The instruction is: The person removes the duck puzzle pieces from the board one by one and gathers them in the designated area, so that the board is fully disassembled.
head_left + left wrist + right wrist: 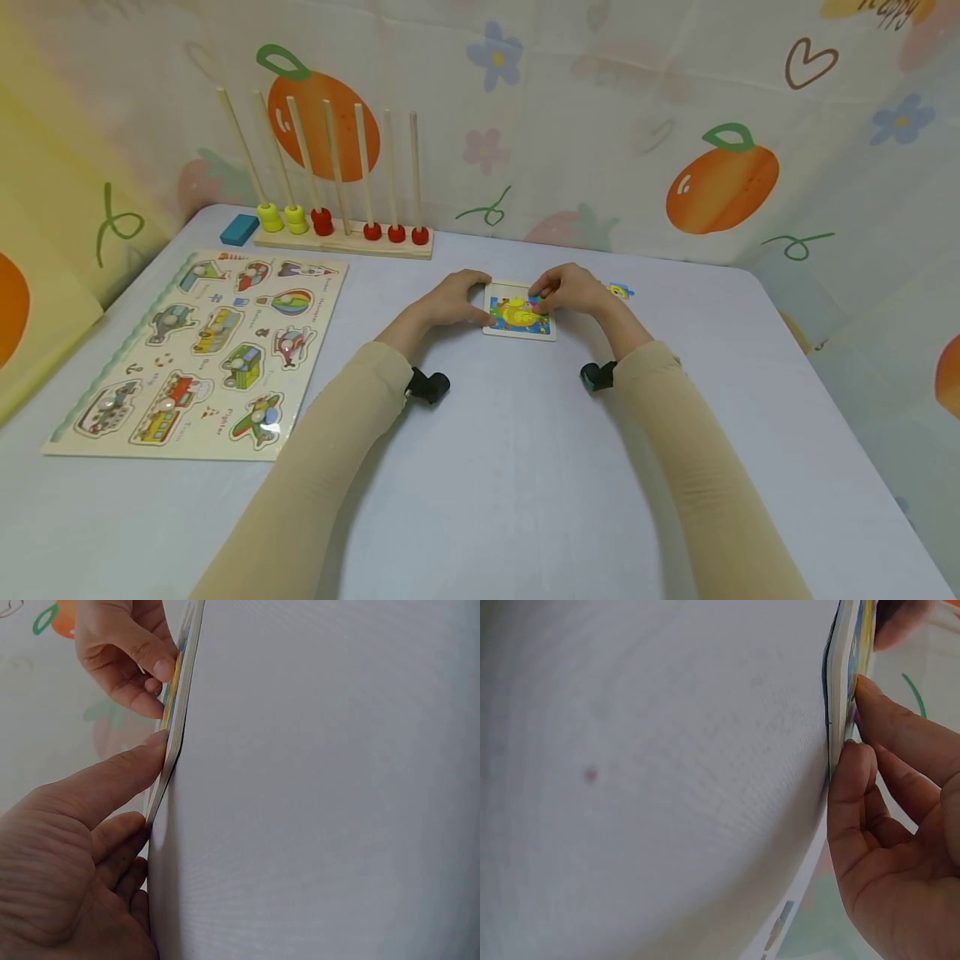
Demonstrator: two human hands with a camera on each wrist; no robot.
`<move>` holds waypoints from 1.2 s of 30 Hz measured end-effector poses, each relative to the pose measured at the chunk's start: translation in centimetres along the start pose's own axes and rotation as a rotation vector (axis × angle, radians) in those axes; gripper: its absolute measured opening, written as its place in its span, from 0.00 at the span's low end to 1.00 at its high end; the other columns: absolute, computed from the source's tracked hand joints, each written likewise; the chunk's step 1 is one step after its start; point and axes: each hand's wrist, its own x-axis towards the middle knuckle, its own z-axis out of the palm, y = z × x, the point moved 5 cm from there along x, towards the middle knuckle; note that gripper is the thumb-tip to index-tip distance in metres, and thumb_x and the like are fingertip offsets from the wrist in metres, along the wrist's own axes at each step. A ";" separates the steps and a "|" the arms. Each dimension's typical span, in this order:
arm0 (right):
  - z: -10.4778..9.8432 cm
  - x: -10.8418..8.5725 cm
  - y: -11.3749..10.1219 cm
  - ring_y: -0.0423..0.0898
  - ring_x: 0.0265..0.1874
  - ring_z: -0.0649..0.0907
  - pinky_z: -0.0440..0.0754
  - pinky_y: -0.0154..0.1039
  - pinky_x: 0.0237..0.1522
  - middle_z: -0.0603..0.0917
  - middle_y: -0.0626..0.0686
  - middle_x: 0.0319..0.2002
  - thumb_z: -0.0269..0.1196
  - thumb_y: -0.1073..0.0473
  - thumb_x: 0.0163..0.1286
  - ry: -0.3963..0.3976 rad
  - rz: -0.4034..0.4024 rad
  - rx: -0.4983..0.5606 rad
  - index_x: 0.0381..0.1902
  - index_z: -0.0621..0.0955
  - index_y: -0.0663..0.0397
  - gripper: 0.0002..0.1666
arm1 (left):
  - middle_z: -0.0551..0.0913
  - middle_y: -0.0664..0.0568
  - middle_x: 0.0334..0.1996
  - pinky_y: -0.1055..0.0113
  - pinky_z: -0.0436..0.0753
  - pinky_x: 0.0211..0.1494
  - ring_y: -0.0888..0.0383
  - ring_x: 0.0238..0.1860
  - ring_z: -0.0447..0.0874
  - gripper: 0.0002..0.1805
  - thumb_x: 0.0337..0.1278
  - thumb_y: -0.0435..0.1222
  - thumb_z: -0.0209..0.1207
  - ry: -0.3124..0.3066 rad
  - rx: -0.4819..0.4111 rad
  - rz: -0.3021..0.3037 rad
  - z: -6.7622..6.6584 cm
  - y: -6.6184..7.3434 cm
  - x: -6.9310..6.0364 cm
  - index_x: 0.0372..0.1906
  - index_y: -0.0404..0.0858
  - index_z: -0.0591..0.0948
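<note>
Both hands at a small puzzle

The puzzle (517, 315), a pale frame round a yellow bird-like figure on blue, is on the table (510, 475), ahead of the person and between the two hands. The left hand (450, 298) grips its left side: the thumb rests on the face near the lower left corner, and a finger reaches the upper left corner. The right hand (579, 290) is bent over the right part of the picture, thumb and fingertips close together and touching the face; whether they pinch anything there cannot be told. Both wrist views show the puzzle nearly edge-on, with fingertips from each hand against it.

Just beyond the right hand, partly hidden by it, lies a small yellow and blue piece (620, 291).

To the left is a board (198, 364) of vehicle pictures, the person's left sleeve (322, 467) crossing in front of its lower right corner. Behind it stands an abacus (348, 242) with seven rods, yellow beads on the two leftmost and red beads on four others. A blue block (239, 230) lies beside its left end. Behind the table hangs a cloth (420, 50) printed with oranges and flowers.
</note>
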 end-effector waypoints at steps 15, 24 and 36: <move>0.0 0.1 0.0 0.48 0.44 0.74 0.71 0.35 0.44 0.81 0.54 0.43 0.70 0.60 0.61 0.029 -0.024 -0.053 0.47 0.84 0.58 0.16 | 0.62 0.43 0.76 0.52 0.53 0.83 0.46 0.79 0.53 0.43 0.52 0.40 0.68 0.004 0.001 -0.005 0.0 0.1 -0.2 0.73 0.35 0.64; -0.1 0.1 -0.1 0.50 0.47 0.73 0.72 0.37 0.45 0.80 0.56 0.46 0.71 0.60 0.60 0.038 -0.035 -0.085 0.47 0.85 0.58 0.16 | 0.62 0.43 0.76 0.52 0.53 0.83 0.46 0.79 0.53 0.42 0.52 0.40 0.68 0.003 -0.001 -0.001 0.0 0.0 -0.1 0.72 0.35 0.65; -0.2 0.4 -0.1 0.52 0.50 0.73 0.74 0.39 0.47 0.77 0.57 0.51 0.70 0.63 0.60 0.051 -0.034 -0.102 0.44 0.85 0.58 0.14 | 0.62 0.43 0.76 0.51 0.53 0.83 0.46 0.79 0.53 0.42 0.52 0.40 0.68 0.003 0.002 -0.008 0.1 0.1 -0.1 0.72 0.35 0.64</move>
